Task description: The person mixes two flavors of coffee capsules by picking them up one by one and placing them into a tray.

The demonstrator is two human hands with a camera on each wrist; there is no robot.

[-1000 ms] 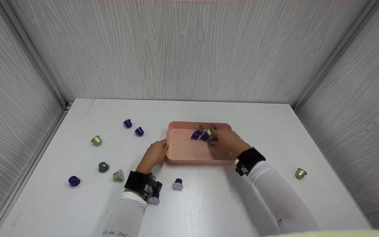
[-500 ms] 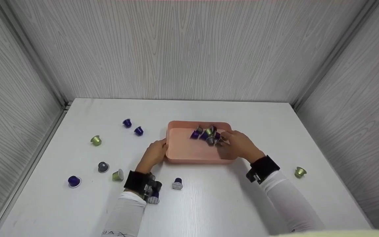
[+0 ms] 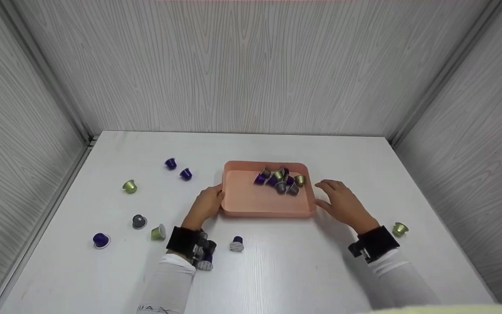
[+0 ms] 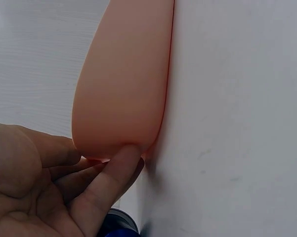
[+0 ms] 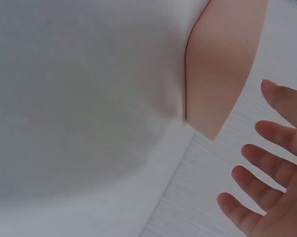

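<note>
My left hand holds the left end of a shallow salmon-pink tray. In the left wrist view, the fingers press against the tray's wall near its corner. Several coffee capsules lie heaped in the tray's upper right part: purple, grey and green ones, with a gold-green capsule near the right wall. Just off the tray's right side, my right hand holds nothing. Its fingers are spread and loosely bent in the right wrist view, apart from the tray wall.
Loose capsules are scattered left of the tray, among them a purple capsule, a green capsule and a grey capsule. Several more lie by my left wrist. One green capsule lies far right. Pale panels enclose the white table.
My right hand has let go of capsules in the tray and moved out to the right, past the tray's wall. The left hand stays at the tray's left end.
</note>
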